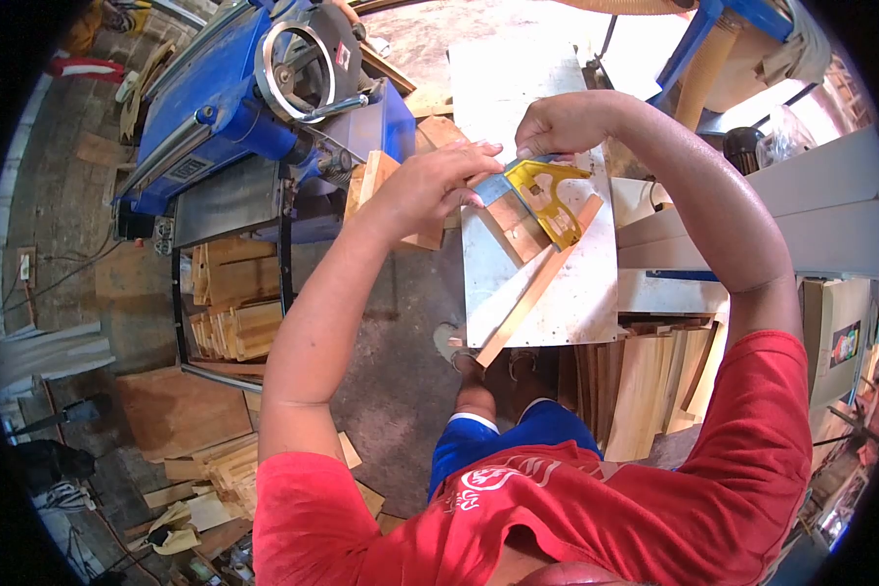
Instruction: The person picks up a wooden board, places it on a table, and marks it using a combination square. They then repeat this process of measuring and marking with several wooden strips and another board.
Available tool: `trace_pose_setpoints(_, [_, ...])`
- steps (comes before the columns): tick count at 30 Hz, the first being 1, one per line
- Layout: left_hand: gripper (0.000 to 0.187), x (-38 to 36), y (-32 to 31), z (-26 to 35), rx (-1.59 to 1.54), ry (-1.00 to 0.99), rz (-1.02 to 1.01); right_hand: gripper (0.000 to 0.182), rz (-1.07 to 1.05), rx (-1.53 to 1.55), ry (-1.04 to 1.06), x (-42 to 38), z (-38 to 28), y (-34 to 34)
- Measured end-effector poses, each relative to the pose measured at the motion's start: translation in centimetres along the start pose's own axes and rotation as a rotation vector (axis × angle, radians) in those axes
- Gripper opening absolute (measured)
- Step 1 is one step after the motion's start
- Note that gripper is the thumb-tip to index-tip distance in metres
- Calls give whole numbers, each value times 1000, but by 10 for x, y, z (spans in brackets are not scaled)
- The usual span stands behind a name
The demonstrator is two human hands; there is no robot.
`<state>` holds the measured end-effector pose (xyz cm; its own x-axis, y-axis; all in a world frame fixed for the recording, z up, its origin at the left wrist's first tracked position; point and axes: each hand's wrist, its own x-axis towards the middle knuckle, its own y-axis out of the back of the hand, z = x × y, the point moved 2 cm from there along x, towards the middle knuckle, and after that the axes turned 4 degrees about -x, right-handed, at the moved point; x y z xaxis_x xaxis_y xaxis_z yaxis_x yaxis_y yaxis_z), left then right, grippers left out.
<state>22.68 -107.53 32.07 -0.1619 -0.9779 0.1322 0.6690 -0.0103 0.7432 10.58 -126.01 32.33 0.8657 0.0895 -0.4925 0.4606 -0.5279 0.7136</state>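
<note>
Left hand (447,179): thumb and fingers seem pinching the grey plate (491,188).
Right hand (562,125): fingers curled, thumb at plate; firmness I cannot tell.
Yellow tool (561,232): just beside right hand, over wooden board (520,229).
Steady holding: probably needs even pressing.
White table (593,293): beneath both hands.

Yellow open-framed tool (557,220), slanted, beside a wooden block (518,227)

Off left of the left hand (449,178), there's a big blue metal machine (205,107) with a round silver handwheel (326,80)! Below it, pale wooden offcuts (239,332) lie stacked in a black metal-framed rack (285,230); nearer the body than the right hand (555,134), long wooden boards (645,391)!
</note>
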Motion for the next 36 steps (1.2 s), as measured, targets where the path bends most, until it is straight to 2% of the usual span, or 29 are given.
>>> trace_pose_setpoints(2, [40,-1,-1,-4,-7,-17,-3,42,8,15,38,1,3,-1])
trace_pose_setpoints(10, [40,-2,-1,-2,-40,-47,6,44,-9,16,-25,-4,-5,2])
trace_pose_setpoints(13, [37,-4,3,2,-79,8,-14,43,36,70,-54,-11,-6,1])
trace_pose_setpoints(16, [47,-27,4,3,-146,21,13,39,115,175,4,-42,2,-6])
trace_pose_setpoints(18, [46,-59,-9,1,49,-19,231,35,206,216,-149,-60,30,-38])
trace_pose_setpoints(19, [48,-78,-24,3,176,52,358,35,270,397,-119,-74,43,-64])
trace_pose_setpoints(20, [50,-99,-41,7,303,123,486,37,246,591,-236,-84,48,-94])
trace_pose_setpoints(21, [53,-119,-58,11,3,296,737,39,262,661,-274,-85,72,-138])
trace_pose_setpoints(22, [57,-141,-77,13,-307,473,975,37,329,825,-249,-95,69,-172])
trace_pose_setpoints(24, [59,-204,-108,1,-941,984,1139,31,326,1014,-276,-98,89,-276])
trace_pose_setpoints(25, [58,-230,-117,-4,-1130,1062,1123,31,320,1130,-446,-105,69,-299])
trace_pose_setpoints(26, [59,-252,-126,-12,-1320,1139,1106,31,361,1333,-409,-106,62,-339])
trace_pose_setpoints(27, [59,-274,-137,-28,-1325,1153,1101,31,369,1447,-417,-107,49,-364])
trace_pose_setpoints(28, [60,-297,-153,-46,-1291,1212,1106,31,362,1321,-496,-108,43,-383])
trace_pose_setpoints(29, [62,-314,-168,-57,-1253,1272,1112,32,377,1368,-535,-106,34,-402])
trace_pose_setpoints(30, [68,-314,-184,-60,-1027,1354,1165,32,383,1432,-542,-103,29,-418])
trace_pose_setpoints(32, [70,-343,-236,-96,-1001,1455,1196,33,385,1403,-566,-100,22,-424])
trace_pose_setpoints(35, [70,-326,-285,-120,-1159,1564,1161,33,453,1310,-611,-96,25,-439])
trace_pose_setpoints(36, [70,-309,-295,-127,-1151,1484,1112,33,450,1306,-618,-97,25,-438])
